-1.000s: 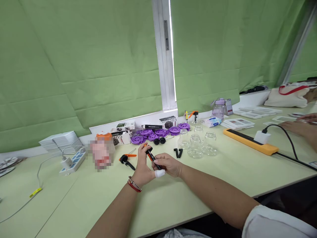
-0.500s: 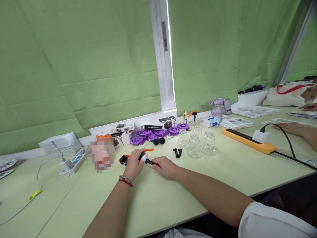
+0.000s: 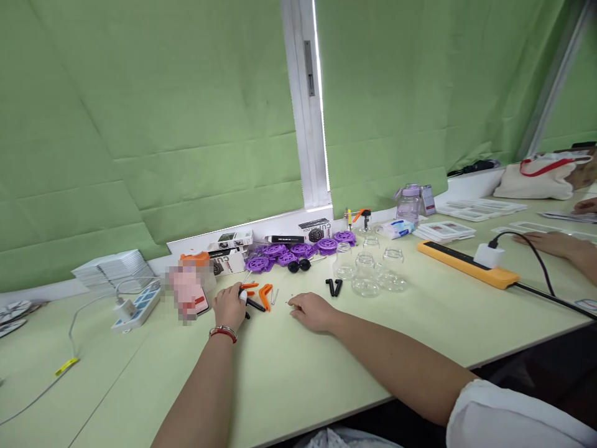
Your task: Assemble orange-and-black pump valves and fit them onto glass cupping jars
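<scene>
My left hand (image 3: 229, 308) is closed over black plastic pieces on the table. A black rod-shaped part (image 3: 255, 305) sticks out from under its fingers to the right. Something white shows at the fingertips. Orange angled plastic pieces (image 3: 265, 297) lie just right of that hand, with thin metal pins (image 3: 275, 296) beside them. My right hand (image 3: 313, 312) rests on the table with its fingers bent together near tiny bits too small to name; whatever it may pinch is hidden. Two black angled handles (image 3: 334, 287) lie to its right.
Several clear glass jars (image 3: 365, 274) stand right of centre. Purple wheel-shaped pieces (image 3: 275, 250) and boxes (image 3: 231, 262) line the back. A blurred pink item (image 3: 192, 289) and a white power strip (image 3: 140, 306) sit left; a yellow power strip (image 3: 466, 264) and another person's hand (image 3: 543, 241) are right.
My left hand has moved left, away from my right hand, with the black part. Orange pieces and metal pins it covered now show. My right hand has stayed nearly in place.
</scene>
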The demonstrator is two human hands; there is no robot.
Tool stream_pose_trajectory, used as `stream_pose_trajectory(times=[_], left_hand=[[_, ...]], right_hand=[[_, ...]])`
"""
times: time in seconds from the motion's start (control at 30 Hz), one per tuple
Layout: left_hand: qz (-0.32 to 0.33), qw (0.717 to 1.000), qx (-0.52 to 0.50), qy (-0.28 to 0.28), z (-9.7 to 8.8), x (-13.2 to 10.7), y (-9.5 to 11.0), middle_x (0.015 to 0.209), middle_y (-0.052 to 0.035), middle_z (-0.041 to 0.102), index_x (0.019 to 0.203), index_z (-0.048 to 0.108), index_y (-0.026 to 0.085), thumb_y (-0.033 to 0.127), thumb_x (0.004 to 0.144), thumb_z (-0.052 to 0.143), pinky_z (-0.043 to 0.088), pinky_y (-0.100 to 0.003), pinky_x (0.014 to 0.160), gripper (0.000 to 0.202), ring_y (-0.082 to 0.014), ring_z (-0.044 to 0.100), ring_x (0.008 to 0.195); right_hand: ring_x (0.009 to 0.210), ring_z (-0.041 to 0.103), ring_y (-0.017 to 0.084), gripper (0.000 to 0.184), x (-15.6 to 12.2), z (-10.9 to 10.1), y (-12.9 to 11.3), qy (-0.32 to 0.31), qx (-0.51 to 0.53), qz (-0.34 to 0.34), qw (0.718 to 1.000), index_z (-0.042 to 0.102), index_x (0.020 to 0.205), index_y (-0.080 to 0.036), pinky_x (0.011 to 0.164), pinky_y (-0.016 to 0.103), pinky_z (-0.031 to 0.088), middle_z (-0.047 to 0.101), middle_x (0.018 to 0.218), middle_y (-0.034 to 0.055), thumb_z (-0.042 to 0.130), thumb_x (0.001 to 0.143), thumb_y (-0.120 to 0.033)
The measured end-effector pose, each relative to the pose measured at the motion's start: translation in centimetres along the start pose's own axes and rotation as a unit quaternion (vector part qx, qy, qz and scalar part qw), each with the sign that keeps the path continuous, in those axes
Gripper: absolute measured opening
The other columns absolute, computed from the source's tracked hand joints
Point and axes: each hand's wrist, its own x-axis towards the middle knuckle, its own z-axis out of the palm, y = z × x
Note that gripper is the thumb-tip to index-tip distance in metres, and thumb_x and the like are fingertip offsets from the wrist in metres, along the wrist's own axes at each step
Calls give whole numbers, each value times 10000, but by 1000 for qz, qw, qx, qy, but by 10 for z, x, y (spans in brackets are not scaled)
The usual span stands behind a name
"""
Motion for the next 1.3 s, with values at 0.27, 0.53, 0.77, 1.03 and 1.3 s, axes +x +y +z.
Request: stream_pose_trajectory(times=[0.27,0.53,0.77,1.03,1.3], left_hand=[[-3,1000,-10,-22,5,-1,-4,1171,-149,616,1222,544,173,161,826,355,345,-493,928,439,-311,464,1163],[12,999,-32,-11,13,0,-9,1241,-128,581,1173,588,192,140,817,370,328,-482,965,420,-288,460,1186],[6,999,-42,-5,15,1,-9,1251,-130,574,1165,583,184,171,841,360,310,-466,994,394,-271,439,1219],[-4,999,-48,-14,13,-1,-4,1283,-141,545,1134,592,189,205,844,368,209,-577,1038,367,-284,408,1251],[-10,999,-48,-17,15,-1,-3,1299,-147,537,1152,584,180,212,834,400,169,-623,1045,368,-301,392,1270]], right_hand=[[842,595,190,317,2,0,6,1,-12,1,1000,641,1107,-152,711,275,401,676,965,80,522,835,-263],[1023,537,233,342,27,-15,23,47,-118,47,991,578,1167,-162,843,319,401,571,1160,117,515,834,-207],[1257,346,351,528,77,-39,50,67,-185,127,972,411,1365,-222,972,422,308,318,1430,158,532,852,-242],[1088,524,277,473,79,-24,65,36,-159,168,972,432,1316,-208,849,351,380,451,1284,156,538,854,-212],[896,576,237,238,74,-20,63,89,-146,211,963,506,1097,-178,695,300,375,542,1043,131,486,860,-171]])
